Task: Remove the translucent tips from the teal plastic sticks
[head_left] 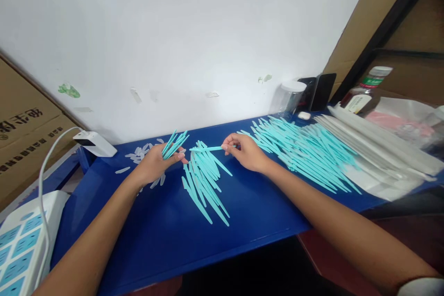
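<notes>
My left hand [156,162] is closed round a bundle of slim turquoise sticks [175,143], which look like eyebrow razors. Between the thumb and fingers of my right hand [244,150] is a single turquoise razor [208,149], held level. Its far end points left and comes close to my left fingertips; whether they touch, I cannot tell. Below both hands, a loose pile of the same razors [204,180] lies fanned on the blue table [156,240]. Small translucent caps [138,153] lie scattered beside and behind my left hand.
A larger heap of turquoise razors [301,150] spreads at the right, next to stacked clear plastic sleeves [378,143]. Behind stand a lidded jar [290,97], a dark phone [323,92] and a bottle [364,90]. On the left are a white device [95,143] and a power strip [26,236].
</notes>
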The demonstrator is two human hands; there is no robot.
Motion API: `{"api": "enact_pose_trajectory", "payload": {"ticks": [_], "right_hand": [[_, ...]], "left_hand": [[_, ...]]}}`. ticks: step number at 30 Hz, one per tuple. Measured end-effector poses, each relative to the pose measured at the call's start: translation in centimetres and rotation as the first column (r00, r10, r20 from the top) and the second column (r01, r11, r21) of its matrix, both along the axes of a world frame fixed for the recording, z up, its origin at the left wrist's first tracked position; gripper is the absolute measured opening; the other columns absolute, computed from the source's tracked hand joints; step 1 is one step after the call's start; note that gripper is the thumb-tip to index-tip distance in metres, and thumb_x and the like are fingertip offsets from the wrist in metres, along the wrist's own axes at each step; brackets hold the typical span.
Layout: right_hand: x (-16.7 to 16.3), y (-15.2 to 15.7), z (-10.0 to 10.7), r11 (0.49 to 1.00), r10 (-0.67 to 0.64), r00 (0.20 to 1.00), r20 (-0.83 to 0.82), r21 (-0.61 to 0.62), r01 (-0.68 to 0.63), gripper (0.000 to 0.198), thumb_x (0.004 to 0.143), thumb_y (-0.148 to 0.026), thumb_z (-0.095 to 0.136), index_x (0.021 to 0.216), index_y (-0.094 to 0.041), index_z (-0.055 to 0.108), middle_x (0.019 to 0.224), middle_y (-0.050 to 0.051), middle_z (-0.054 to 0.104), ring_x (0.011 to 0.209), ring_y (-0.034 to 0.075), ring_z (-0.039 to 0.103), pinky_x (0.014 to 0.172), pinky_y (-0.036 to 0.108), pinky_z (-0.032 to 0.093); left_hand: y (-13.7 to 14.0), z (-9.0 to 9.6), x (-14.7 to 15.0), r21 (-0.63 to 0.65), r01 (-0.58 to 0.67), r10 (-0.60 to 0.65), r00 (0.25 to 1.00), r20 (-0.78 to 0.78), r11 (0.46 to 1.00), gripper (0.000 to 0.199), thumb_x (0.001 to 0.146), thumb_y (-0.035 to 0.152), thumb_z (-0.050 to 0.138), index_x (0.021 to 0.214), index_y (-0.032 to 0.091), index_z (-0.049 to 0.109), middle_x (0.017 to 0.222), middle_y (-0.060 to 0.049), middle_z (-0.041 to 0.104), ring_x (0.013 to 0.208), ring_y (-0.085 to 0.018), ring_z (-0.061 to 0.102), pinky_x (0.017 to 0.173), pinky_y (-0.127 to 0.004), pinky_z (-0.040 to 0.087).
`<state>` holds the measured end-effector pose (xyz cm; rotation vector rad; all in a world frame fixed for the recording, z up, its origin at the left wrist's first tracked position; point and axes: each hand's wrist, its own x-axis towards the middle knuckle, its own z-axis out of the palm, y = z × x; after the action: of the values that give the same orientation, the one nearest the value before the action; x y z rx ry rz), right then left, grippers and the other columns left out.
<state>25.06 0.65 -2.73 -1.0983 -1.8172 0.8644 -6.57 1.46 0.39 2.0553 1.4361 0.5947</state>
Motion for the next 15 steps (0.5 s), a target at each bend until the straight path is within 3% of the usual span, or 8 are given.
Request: {"api": "enact_pose_trajectory", "payload": {"ticks": [3, 11, 15], "right_hand": [[0.05, -0.05, 0.10, 1.000, 0.007, 1.000, -0.022, -0.001, -0.007, 0.018, 0.098, -0.034, 0.063, 0.093, -0.018, 0.068, 0.080, 0.003, 0.075, 0.076, 0.018, 0.069, 0.075, 0.030, 0.048], [0.13, 0.09, 0.24, 1.000, 0.021, 1.000, -0.007, 0.007, -0.021, 0.017, 0.096, -0.033, 0.065, 0.089, -0.018, 0.070, 0.078, 0.003, 0.076, 0.076, 0.017, 0.069, 0.077, 0.030, 0.048], [0.01, -0.17, 0.18, 0.999, 0.035, 0.999, -0.011, 0.008, -0.035, 0.016, 0.095, -0.032, 0.066, 0.089, -0.018, 0.071, 0.078, 0.003, 0.077, 0.076, 0.017, 0.070, 0.076, 0.030, 0.048]], "left_hand": [[-0.17, 0.13, 0.32, 0.045, -0.040, 0.043, 0.996, -0.076, 0.998, 0.046, 0.090, 0.063, 0.062, 0.075, 0.022, 0.079, 0.079, -0.004, 0.079, 0.076, -0.025, 0.069, 0.071, -0.033, 0.052], [-0.44, 0.23, 0.74, 0.045, -0.017, 0.016, 1.000, 0.022, 0.999, 0.037, 0.090, 0.058, 0.067, 0.091, 0.025, 0.084, 0.093, -0.004, 0.084, 0.100, -0.030, 0.074, 0.090, -0.037, 0.056], [-0.73, 0.35, 0.99, 0.033, -0.020, 0.018, 0.998, 0.066, 0.999, 0.035, 0.089, 0.057, 0.069, 0.093, 0.025, 0.085, 0.095, -0.004, 0.084, 0.101, -0.030, 0.075, 0.094, -0.039, 0.056]]}}
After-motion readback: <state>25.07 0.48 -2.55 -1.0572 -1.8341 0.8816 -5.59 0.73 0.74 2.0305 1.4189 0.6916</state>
